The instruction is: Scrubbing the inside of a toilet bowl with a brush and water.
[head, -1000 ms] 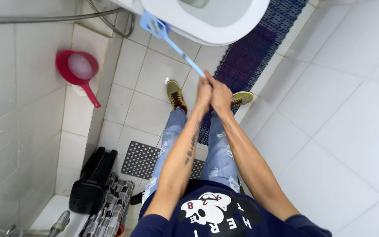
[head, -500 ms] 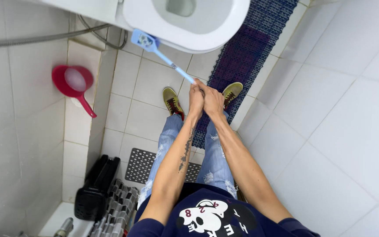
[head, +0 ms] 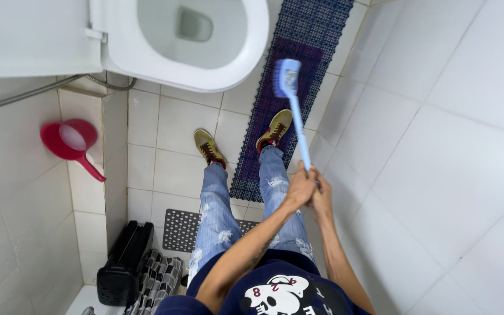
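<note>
The blue brush (head: 294, 111) has swung over to the right. A second ago its head was at the left side of the toilet bowl (head: 205, 73), close to the rim. Now the head is out past the right side of the bowl, over the dark mat (head: 316, 35), and it looks blurry. The left hand (head: 300, 188) and the right hand (head: 322, 195) have moved right too, and lower in the picture. Before, they were over the gap between the two shoes. Now they are to the right of the right shoe (head: 275, 129), near the wall.
</note>
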